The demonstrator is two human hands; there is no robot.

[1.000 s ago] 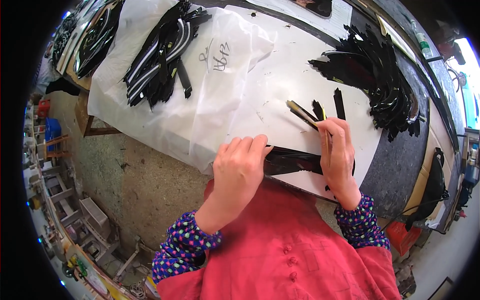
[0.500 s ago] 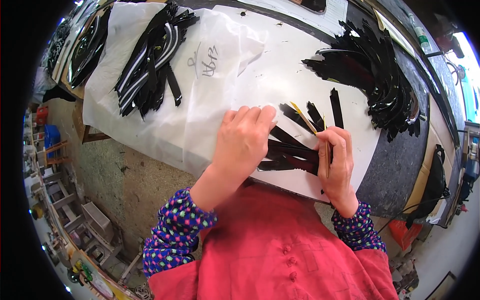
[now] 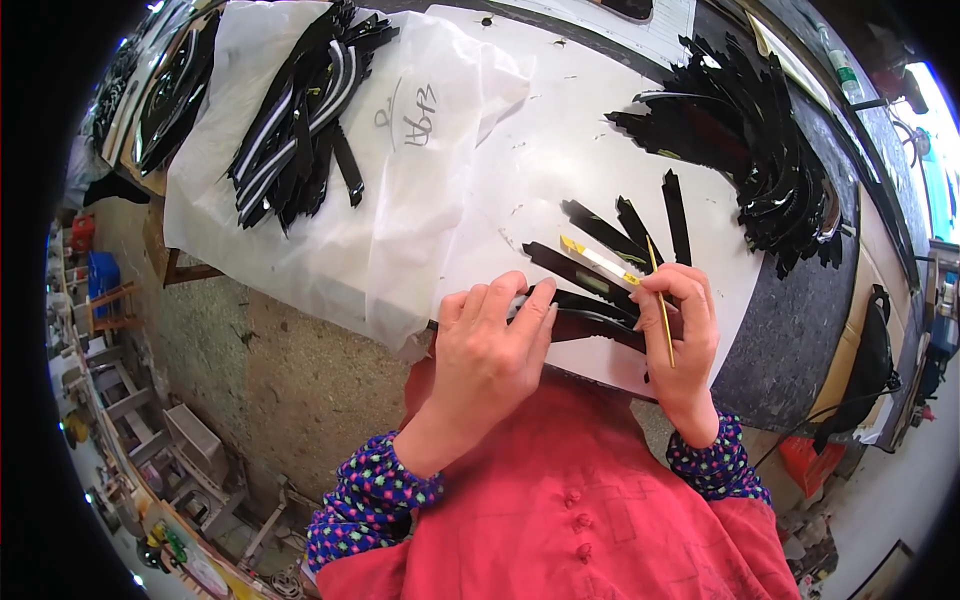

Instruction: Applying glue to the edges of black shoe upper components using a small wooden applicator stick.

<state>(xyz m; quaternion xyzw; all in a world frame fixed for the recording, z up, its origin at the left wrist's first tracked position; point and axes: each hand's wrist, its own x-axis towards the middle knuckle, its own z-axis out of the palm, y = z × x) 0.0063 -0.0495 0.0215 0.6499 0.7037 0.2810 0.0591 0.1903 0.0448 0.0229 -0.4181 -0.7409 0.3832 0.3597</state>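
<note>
While the right hand (image 3: 685, 330) pinches a slim yellow stick (image 3: 663, 310) and, apparently, a white-and-yellow flat strip (image 3: 600, 262), the left hand (image 3: 490, 335) has fingers bent over the near end of the glossy black strips (image 3: 600, 322) between both hands; pressing or pinching, can't tell. Strips look light, thin, bendy, probably slippery; jagged ends may snag or chip, so best held mid-length by the long edges. More loose black strips (image 3: 677, 215) beyond right hand; bigger pile (image 3: 780, 175) farther out to its right. Striped bundle (image 3: 300, 130) beyond left hand, on translucent plastic sheet (image 3: 410, 190) over the bench (image 3: 785, 345). Containers: red bin (image 3: 808, 465) right of right hand, contents unclear; blue bin (image 3: 103, 275) far left of left hand, contents unclear.
</note>
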